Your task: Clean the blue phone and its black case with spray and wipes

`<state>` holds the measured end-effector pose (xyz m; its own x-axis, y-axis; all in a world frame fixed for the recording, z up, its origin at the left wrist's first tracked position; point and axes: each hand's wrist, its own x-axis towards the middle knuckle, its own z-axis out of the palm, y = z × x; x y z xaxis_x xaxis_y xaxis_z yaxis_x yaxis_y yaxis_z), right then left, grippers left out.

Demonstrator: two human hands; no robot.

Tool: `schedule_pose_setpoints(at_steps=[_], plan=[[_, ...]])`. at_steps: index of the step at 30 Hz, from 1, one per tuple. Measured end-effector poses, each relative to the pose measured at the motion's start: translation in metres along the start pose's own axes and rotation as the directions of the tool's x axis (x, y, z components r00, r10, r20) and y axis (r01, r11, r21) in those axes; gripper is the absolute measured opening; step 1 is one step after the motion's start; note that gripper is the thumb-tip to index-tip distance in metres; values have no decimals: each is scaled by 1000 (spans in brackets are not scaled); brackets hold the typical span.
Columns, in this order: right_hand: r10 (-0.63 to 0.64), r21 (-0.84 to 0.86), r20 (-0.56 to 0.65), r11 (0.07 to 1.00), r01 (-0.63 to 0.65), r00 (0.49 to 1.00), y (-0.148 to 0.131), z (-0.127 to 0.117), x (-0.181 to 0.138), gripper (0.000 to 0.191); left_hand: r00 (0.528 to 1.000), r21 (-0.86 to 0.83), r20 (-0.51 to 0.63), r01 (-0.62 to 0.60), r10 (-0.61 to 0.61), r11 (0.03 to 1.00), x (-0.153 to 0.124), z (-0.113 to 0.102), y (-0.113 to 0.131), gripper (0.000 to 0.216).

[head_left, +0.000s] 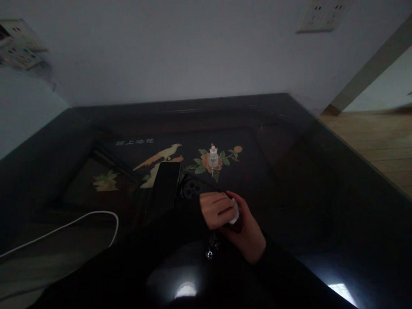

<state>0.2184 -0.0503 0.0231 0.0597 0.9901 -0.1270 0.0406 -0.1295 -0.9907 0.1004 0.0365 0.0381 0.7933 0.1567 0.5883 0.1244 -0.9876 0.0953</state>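
My left hand (217, 210) is closed, its fingers curled over the white top of a small dark object (236, 212). Wrapped around that object from the right is my right hand (248, 234), with its fingers at the far side. What kind of object it is stays hidden by my hands and the dim light. Just beyond my left hand lies a dark phone (191, 188) with its round camera lenses facing up. A shiny beaded charm (211, 250) rests below my hands. Farther off stands a small clear bottle (213, 157) with a white cap.
Another phone (166, 182), black screen up, lies to the left. A white cable (97, 212) loops over the left side of the dark glossy table (295, 144), which has bird and flower decoration. A wall (179, 48) with sockets (323, 14) borders the far edge.
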Motion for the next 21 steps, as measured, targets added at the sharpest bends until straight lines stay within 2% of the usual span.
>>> schedule_pose_setpoints(at_steps=[2, 4, 8, 11, 18, 21], plan=[[27, 62, 15, 998, -28, 1000, 1, 0, 0, 72, 995, 7, 9, -98, 98, 995, 6, -3, -7, 22], [63, 97, 22, 993, -65, 998, 3, 0, 0, 74, 990, 17, -5, -142, 142, 990, 8, -2, -12, 20], [91, 102, 20, 990, -93, 996, 4, 0, 0, 75, 987, 46, -86, -129, 132, 991, 5, 3, -16, 13], [120, 89, 18, 989, -121, 993, 0, 1, -1, 76, 988, 107, -76, -125, 133, 986, -6, -5, -26, 13], [166, 70, 9, 984, -166, 986, -7, 2, 0, 79, 1000, 230, 0, 11, -11, 973, -60, -42, -81, 19], [177, 76, -4, 981, -176, 984, -6, 2, 0, 79, 998, 240, 13, 51, -56, 969, -65, -44, -88, 21]])
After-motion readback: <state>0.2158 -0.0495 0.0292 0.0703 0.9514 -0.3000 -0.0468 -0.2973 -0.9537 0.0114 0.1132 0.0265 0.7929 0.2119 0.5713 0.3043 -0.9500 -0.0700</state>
